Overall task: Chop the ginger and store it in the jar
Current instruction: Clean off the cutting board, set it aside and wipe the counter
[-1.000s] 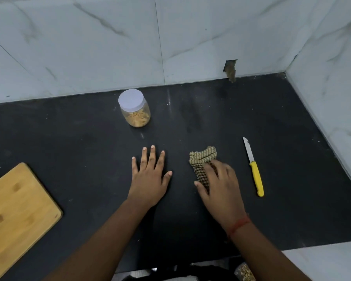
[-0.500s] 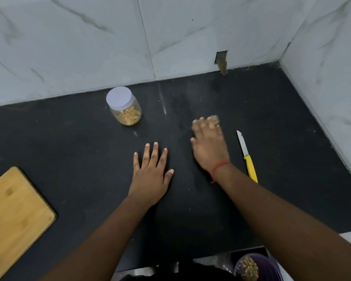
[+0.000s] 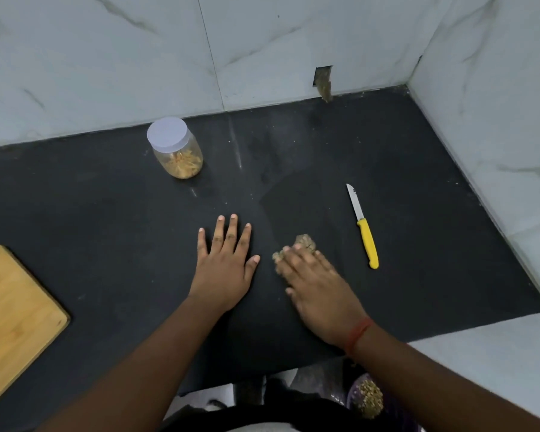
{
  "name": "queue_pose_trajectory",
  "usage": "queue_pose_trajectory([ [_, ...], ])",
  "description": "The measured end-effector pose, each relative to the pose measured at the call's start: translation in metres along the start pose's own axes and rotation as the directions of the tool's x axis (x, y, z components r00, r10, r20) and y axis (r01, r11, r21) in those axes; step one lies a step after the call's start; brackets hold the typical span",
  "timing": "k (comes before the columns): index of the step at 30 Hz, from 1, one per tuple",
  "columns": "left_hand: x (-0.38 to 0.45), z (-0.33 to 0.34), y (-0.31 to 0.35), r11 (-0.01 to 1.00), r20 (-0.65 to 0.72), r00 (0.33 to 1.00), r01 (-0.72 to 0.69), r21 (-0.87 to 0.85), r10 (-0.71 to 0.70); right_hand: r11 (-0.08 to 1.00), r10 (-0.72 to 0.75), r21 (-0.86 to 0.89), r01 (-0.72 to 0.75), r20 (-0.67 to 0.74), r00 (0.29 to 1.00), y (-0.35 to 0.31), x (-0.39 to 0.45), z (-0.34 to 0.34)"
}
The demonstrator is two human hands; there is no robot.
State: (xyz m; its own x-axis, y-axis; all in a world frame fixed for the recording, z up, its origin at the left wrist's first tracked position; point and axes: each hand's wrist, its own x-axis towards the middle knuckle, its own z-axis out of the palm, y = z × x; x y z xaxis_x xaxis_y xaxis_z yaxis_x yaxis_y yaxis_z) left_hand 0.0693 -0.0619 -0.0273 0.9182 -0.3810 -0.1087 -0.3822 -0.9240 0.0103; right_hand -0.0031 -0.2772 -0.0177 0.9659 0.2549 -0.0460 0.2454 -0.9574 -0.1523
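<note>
A clear jar (image 3: 177, 151) with a white lid stands closed near the back wall, holding chopped ginger strips. A yellow-handled knife (image 3: 363, 227) lies on the black counter (image 3: 106, 213), blade pointing away. My left hand (image 3: 224, 266) rests flat on the counter with its fingers spread. My right hand (image 3: 317, 285) presses a bunched brownish cloth (image 3: 303, 243) against the counter between my left hand and the knife. Most of the cloth is hidden under my fingers.
A wooden cutting board (image 3: 10, 319) lies at the left front edge. Marble walls close the back and right side. Below the counter edge a purple container (image 3: 368, 400) with scraps shows. A damp wiped patch spreads behind the cloth.
My right hand has pulled the cloth back toward me from the far side of the counter, leaving a wiped streak. My left hand has stayed flat in place.
</note>
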Motion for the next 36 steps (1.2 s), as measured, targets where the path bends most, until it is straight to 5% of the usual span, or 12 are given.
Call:
queue_pose_trajectory([
  [3, -0.011, -0.003, 0.001, 1.0, -0.03, 0.999, -0.013, -0.021, 0.013, 0.977, 0.204, 0.077, -0.199, -0.058, 0.977, -0.007, -0.027, 0.002],
  [6, -0.028, -0.004, -0.001, 0.999, -0.023, 0.999, -0.036, -0.032, 0.036, 0.997, 0.078, -0.003, -0.078, -0.021, 0.997, -0.021, -0.052, 0.009],
  [9, -0.049, -0.001, -0.007, 0.998, -0.028, 0.998, -0.053, -0.035, 0.052, 0.942, 0.334, 0.08, -0.327, -0.103, 0.937, -0.041, -0.063, 0.013],
  [13, -0.086, 0.001, -0.02, 0.996, -0.037, 0.996, -0.083, -0.038, 0.082, 0.991, 0.123, -0.041, -0.125, -0.057, 0.991, -0.068, -0.069, 0.021],
  [16, -0.112, 0.002, -0.034, 0.997, -0.053, 0.997, -0.053, -0.059, 0.05, 0.932, 0.362, 0.066, -0.356, -0.132, 0.923, -0.082, -0.064, 0.019],
  [19, -0.133, 0.001, -0.048, 0.998, -0.035, 0.999, -0.03, -0.059, 0.028, 0.992, 0.109, -0.055, -0.112, -0.061, 0.992, -0.097, -0.063, 0.028],
  [22, -0.144, 0.001, -0.059, 0.998, -0.036, 0.999, 0.003, -0.06, -0.005, 0.934, 0.357, 0.053, -0.353, -0.142, 0.923, -0.101, -0.053, 0.022],
  [25, -0.145, 0.0, -0.066, 0.997, -0.028, 1.0, 0.012, -0.072, -0.014, 0.995, 0.074, -0.06, -0.077, -0.05, 0.996, -0.107, -0.041, 0.027],
  [28, -0.134, 0.001, -0.067, 0.996, -0.037, 0.999, 0.035, -0.085, -0.038, 0.96, 0.279, 0.04, -0.276, -0.142, 0.95, -0.098, -0.02, 0.019],
  [31, -0.119, 0.002, -0.065, 0.994, -0.039, 0.998, 0.038, -0.104, -0.042, 0.998, -0.03, -0.048, 0.028, -0.041, 0.999, -0.098, 0.001, 0.02],
  [34, -0.1, 0.005, -0.062, 0.995, -0.032, 0.998, 0.048, -0.09, -0.051, 0.989, 0.145, 0.055, -0.139, -0.127, 0.981, -0.079, 0.031, 0.013],
  [36, -0.088, 0.004, -0.062, 0.993, -0.035, 0.997, 0.07, -0.091, -0.073, 0.998, 0.059, 0.029, -0.056, -0.107, 0.992, -0.067, 0.052, 0.01],
])
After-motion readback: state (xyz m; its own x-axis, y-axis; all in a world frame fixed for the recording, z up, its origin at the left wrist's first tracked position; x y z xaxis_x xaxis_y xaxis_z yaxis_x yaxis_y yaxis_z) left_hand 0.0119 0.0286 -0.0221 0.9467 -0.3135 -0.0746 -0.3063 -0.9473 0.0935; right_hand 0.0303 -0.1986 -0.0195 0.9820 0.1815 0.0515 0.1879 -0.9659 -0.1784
